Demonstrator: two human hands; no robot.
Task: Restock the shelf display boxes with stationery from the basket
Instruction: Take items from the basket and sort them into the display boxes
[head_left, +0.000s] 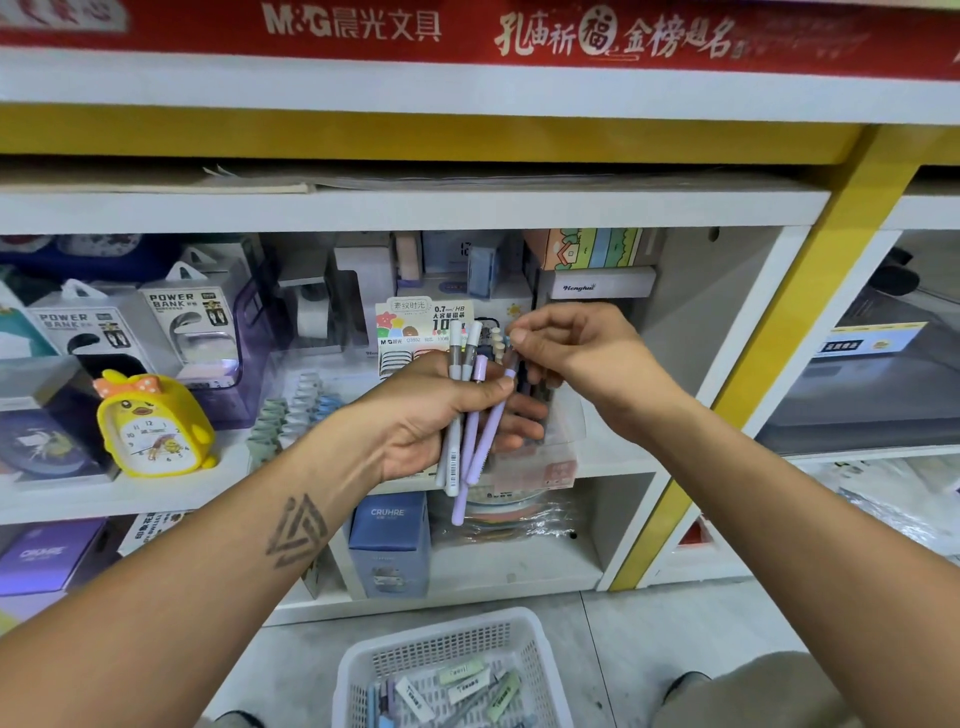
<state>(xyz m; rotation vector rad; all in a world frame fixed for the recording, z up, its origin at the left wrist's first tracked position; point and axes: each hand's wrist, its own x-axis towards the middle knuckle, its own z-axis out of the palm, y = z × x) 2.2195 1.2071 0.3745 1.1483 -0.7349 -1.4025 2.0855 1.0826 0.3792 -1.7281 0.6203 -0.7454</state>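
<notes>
Four pens (470, 415) sit bunched in the left hand (431, 415), fingers wrapped round them: two grey-white, two lilac, held up in front of the middle shelf (618, 467). The right hand (576, 353) pinches the top of the outermost lilac pen (488, 441) between thumb and fingertips. Down on the floor, the white basket (358, 670) holds several pale green and white erasers (462, 675), maybe five, plus a few more pens. One yellow duck clock (156, 426) stands on the shelf to the left, with two power bank boxes (130, 322) behind it.

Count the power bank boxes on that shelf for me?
2: one power bank box at far left, the other right of it, behind the yellow clock. More may be hidden.
</notes>
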